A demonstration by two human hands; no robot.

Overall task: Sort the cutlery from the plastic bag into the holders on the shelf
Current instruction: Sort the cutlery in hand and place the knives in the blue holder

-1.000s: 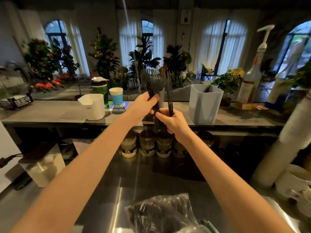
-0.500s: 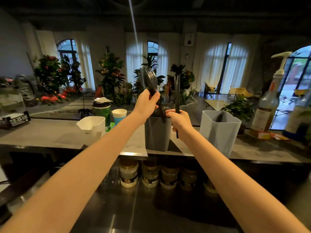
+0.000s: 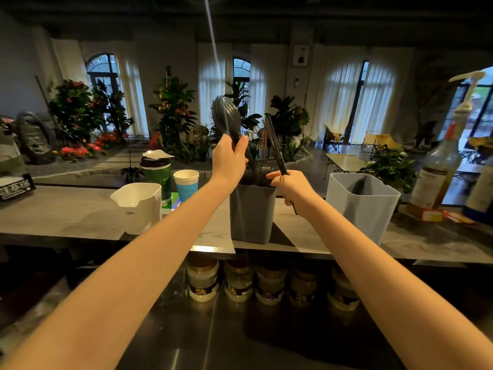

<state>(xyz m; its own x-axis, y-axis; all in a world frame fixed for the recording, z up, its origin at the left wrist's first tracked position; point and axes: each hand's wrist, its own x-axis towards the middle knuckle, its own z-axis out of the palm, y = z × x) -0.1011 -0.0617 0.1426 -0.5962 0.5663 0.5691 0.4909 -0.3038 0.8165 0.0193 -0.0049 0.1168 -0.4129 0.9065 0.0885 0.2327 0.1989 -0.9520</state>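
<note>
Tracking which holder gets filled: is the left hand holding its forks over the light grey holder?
No, the left hand grips the black forks above the dark grey holder; the light grey holder stands apart to its right.

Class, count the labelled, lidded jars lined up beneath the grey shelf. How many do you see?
5 in a row under the grey shelf: leftmost jar, second jar, middle jar, fourth jar, rightmost jar. More may hide in shadow.
</note>
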